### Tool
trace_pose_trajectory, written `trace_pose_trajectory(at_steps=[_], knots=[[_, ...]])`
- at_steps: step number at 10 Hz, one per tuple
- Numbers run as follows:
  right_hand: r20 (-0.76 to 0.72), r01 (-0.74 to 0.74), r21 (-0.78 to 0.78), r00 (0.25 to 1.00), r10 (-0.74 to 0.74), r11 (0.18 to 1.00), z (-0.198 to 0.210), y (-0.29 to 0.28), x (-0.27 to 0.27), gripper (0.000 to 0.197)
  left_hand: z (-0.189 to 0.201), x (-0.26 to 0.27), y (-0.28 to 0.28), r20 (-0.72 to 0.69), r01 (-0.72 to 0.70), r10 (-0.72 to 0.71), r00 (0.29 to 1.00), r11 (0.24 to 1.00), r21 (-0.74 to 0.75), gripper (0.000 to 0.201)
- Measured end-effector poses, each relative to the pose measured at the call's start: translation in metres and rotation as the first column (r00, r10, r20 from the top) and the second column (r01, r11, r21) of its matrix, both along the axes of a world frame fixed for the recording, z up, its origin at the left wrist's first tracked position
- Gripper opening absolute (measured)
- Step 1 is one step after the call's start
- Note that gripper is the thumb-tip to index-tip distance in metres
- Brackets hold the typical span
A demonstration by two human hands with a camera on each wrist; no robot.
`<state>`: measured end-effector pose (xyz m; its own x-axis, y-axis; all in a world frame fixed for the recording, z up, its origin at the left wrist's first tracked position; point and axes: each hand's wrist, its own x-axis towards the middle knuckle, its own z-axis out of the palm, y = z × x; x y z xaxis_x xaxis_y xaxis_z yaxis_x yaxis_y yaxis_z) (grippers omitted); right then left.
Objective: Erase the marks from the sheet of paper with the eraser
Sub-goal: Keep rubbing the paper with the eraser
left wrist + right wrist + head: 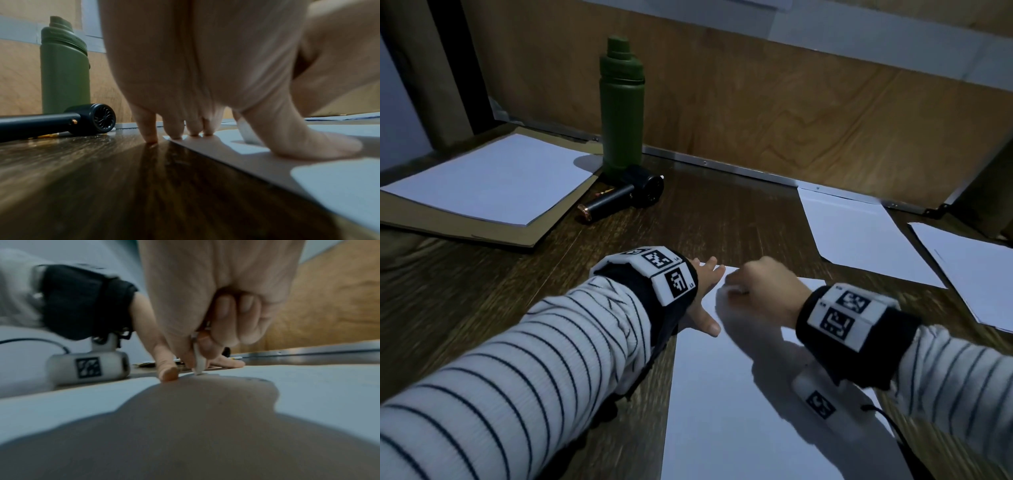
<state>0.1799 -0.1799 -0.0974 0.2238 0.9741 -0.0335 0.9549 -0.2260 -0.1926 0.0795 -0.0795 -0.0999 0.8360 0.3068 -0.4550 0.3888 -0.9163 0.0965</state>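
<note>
A white sheet of paper (722, 394) lies on the dark wooden table in front of me. My left hand (705, 294) rests flat on its far left corner, fingers spread and straight, the thumb (320, 146) pressing the paper. My right hand (763, 287) is curled in a fist just right of it and pinches a small white eraser (199, 361), whose tip touches the paper near the top edge. The eraser (246, 133) also shows behind my left thumb. No marks are plain on the sheet; the spot under the eraser is blurred.
A green bottle (622, 106) stands at the back, with a black handheld fan (626, 195) lying in front of it. A stack of paper on a brown folder (489, 185) lies back left. Two more white sheets (859, 236) lie back right. A wooden panel walls the table's far side.
</note>
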Motion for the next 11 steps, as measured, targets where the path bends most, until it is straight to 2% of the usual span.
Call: trace_pose_trajectory(at_steps=[1, 2, 3, 4, 5, 6, 7, 8, 9, 10, 11], knots=[[-0.053, -0.094, 0.019, 0.994, 0.094, 0.995, 0.001, -0.005, -0.013, 0.022, 0.002, 0.000, -0.001, 0.033, -0.007, 0.007, 0.999, 1.000, -0.014, 0.103], [-0.008, 0.151, -0.004, 0.988, -0.151, 0.988, 0.002, 0.006, 0.015, 0.027, 0.003, -0.001, 0.000, 0.005, 0.001, -0.001, 1.000, 1.000, -0.021, 0.107], [0.010, 0.130, 0.014, 0.991, -0.130, 0.991, 0.001, 0.007, 0.004, 0.023, 0.005, -0.003, -0.002, 0.005, -0.003, 0.004, 1.000, 1.000, -0.029, 0.118], [-0.014, 0.020, 0.034, 1.000, -0.020, 0.999, -0.002, 0.003, -0.017, 0.020, 0.011, -0.007, -0.007, 0.040, -0.013, 0.015, 0.999, 0.998, -0.056, 0.113], [0.048, 0.221, 0.004, 0.974, -0.220, 0.975, 0.000, 0.009, 0.004, 0.024, 0.010, -0.004, -0.004, 0.037, 0.001, 0.000, 0.999, 0.999, -0.036, 0.103], [0.045, 0.221, 0.010, 0.974, -0.221, 0.975, -0.002, 0.010, 0.008, 0.026, 0.002, -0.003, 0.002, -0.014, -0.033, 0.032, 0.999, 0.997, -0.063, 0.122], [0.015, 0.036, 0.021, 0.999, -0.036, 0.999, -0.004, 0.005, -0.011, 0.021, 0.001, -0.005, 0.003, -0.011, 0.015, -0.016, 1.000, 0.992, -0.121, 0.175], [0.022, 0.164, 0.032, 0.986, -0.165, 0.986, -0.006, 0.009, 0.004, 0.024, -0.007, 0.000, 0.008, -0.022, -0.012, 0.010, 1.000, 0.997, -0.077, 0.162], [0.033, 0.250, 0.037, 0.967, -0.251, 0.967, -0.008, 0.012, 0.011, 0.028, -0.007, -0.001, 0.005, -0.007, -0.035, 0.035, 0.999, 0.999, -0.037, 0.129], [0.025, 0.116, 0.021, 0.993, -0.116, 0.993, -0.006, 0.006, -0.008, 0.021, -0.004, -0.003, 0.002, -0.007, 0.013, -0.014, 1.000, 0.999, -0.044, 0.142], [0.004, 0.092, -0.039, 0.996, -0.092, 0.995, -0.005, 0.002, 0.003, 0.022, -0.003, 0.000, 0.003, -0.030, 0.001, -0.001, 1.000, 1.000, -0.017, 0.135]])
